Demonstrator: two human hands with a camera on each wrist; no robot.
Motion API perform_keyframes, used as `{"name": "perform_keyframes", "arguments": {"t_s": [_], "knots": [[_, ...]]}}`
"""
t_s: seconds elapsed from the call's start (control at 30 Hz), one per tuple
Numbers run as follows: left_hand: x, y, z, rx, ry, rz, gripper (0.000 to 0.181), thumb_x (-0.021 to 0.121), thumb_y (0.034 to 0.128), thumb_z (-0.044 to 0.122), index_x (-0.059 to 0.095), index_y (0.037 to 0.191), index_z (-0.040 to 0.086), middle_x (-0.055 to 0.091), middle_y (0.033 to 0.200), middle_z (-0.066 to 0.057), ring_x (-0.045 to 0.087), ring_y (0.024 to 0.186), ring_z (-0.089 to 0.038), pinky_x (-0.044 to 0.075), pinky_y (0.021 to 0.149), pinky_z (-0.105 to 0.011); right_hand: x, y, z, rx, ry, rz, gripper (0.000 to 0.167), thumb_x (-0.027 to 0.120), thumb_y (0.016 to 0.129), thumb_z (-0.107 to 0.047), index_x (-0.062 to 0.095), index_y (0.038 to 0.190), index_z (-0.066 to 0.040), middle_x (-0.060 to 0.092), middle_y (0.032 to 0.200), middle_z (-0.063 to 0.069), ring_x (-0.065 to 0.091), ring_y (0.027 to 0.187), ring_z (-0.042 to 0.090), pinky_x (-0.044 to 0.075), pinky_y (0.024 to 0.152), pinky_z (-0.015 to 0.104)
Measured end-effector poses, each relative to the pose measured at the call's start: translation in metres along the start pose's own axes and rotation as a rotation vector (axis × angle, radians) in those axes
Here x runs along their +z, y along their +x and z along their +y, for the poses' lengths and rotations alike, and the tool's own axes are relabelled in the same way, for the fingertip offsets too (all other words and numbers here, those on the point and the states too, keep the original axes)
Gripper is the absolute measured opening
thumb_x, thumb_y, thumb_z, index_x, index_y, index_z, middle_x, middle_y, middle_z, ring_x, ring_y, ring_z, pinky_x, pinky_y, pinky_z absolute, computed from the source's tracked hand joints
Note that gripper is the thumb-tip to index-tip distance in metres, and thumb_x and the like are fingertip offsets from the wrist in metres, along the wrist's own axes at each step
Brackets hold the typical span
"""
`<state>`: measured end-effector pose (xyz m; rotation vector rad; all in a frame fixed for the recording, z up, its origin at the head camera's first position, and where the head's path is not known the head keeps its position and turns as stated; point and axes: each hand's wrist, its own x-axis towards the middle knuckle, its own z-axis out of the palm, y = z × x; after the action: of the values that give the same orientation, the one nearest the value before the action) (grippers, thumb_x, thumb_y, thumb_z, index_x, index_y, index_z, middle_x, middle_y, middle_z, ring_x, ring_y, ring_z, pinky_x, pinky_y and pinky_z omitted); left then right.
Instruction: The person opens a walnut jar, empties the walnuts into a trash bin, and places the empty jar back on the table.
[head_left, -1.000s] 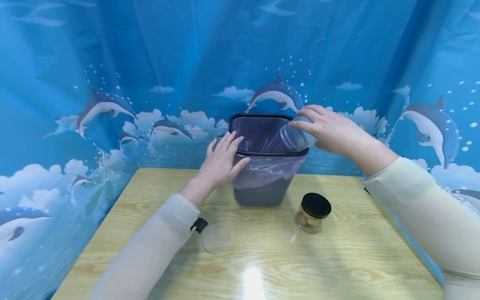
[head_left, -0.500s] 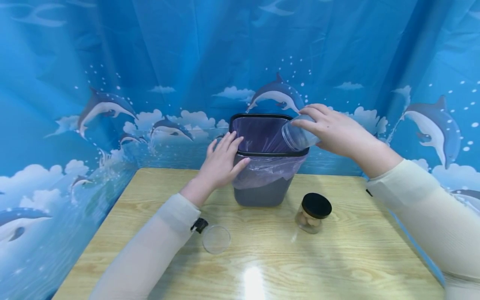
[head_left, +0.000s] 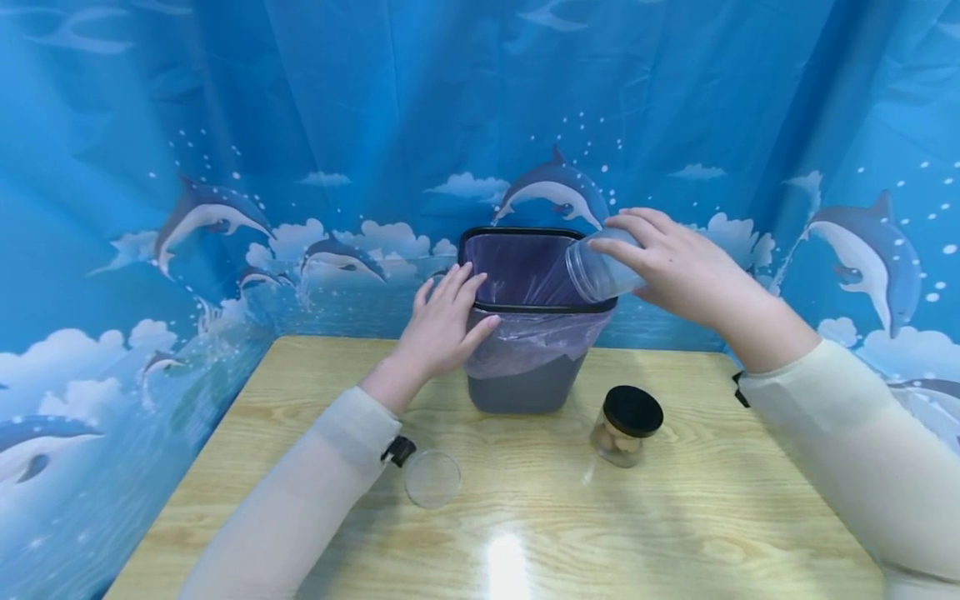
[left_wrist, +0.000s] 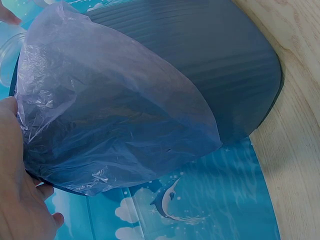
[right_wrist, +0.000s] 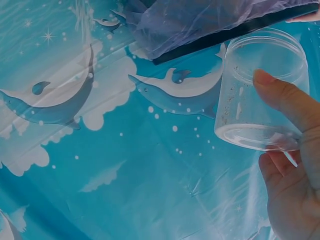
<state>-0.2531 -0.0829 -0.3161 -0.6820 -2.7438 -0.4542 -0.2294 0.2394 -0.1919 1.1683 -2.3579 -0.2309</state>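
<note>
A grey waste bin (head_left: 519, 390) with a black rim stands at the back of the table, lined with a thin purple bag (left_wrist: 115, 90) folded over its edge. My left hand (head_left: 441, 323) rests on the bin's left rim, fingers extended and thumb toward the front. At the opposite side, my right hand (head_left: 686, 265) grips a clear plastic jar (right_wrist: 245, 102) between thumb and fingers. The jar is tilted, its uncovered mouth over the bin's right rim. Small specks cling to its wall in the right wrist view. The bottom of the bin's inside is hidden.
A second clear jar (head_left: 617, 444) with a black lid (head_left: 633, 410) and light brown pieces inside stands front right of the bin. A round transparent disc (head_left: 432, 479) lies by the left sleeve. Behind the wooden table (head_left: 547, 517) hangs a blue dolphin-print curtain (head_left: 360, 125).
My right hand and the tilted jar have shifted slightly to the right. The right forearm has swung a little lower. My left hand and the bin stay in place.
</note>
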Motion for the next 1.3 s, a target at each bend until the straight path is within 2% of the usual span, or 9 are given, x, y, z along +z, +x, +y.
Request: {"name": "perform_keyframes", "arguments": {"t_s": [0.4,0.6,0.77,1.0,1.3], "knots": [[0.001,0.0,0.0,-0.003,0.006,0.005,0.075,0.031,0.1011,0.065,0.02,0.161,0.021,0.011,0.168,-0.006,0.002,0.154,-0.021,0.001,0.121,-0.055,0.004,-0.015,-0.004,0.002,-0.014,0.116,0.091,0.094,0.061,0.002,0.052,0.14,-0.011,0.049,0.141,0.025,0.042,0.132,0.045,0.048,0.095,0.06],[0.001,0.001,0.0,-0.001,0.007,0.005,0.075,0.031,0.101,0.065,0.02,0.161,0.021,0.012,0.168,-0.006,0.003,0.154,-0.022,0.001,0.121,-0.055,0.006,-0.023,-0.005,0.033,-0.017,0.15,0.092,0.093,0.062,0.003,0.05,0.142,-0.012,0.046,0.144,0.025,0.041,0.132,0.047,0.046,0.096,0.062],[0.002,0.001,0.0,-0.005,0.012,0.005,0.075,0.031,0.1011,0.065,0.02,0.161,0.021,0.012,0.167,-0.006,0.003,0.154,-0.022,0.001,0.121,-0.055,0.007,-0.028,-0.007,0.027,-0.011,0.187,0.093,0.092,0.061,0.004,0.05,0.142,-0.011,0.046,0.144,0.025,0.042,0.132,0.048,0.045,0.098,0.063],[0.002,0.001,-0.001,-0.005,0.006,0.006,0.075,0.031,0.101,0.065,0.02,0.161,0.021,0.011,0.168,-0.006,0.003,0.154,-0.023,0.001,0.121,-0.055,0.01,-0.035,-0.016,0.034,-0.005,0.243,0.092,0.094,0.058,0.006,0.053,0.139,-0.011,0.048,0.142,0.025,0.044,0.13,0.047,0.048,0.092,0.064],[0.004,0.002,-0.001,-0.004,0.007,0.015,0.075,0.031,0.1008,0.066,0.021,0.161,0.021,0.012,0.168,-0.005,0.003,0.154,-0.023,0.001,0.121,-0.055,0.015,-0.045,-0.021,0.079,0.012,0.305,0.095,0.095,0.055,0.005,0.053,0.139,-0.01,0.049,0.141,0.027,0.044,0.13,0.05,0.042,0.1,0.065]]}}
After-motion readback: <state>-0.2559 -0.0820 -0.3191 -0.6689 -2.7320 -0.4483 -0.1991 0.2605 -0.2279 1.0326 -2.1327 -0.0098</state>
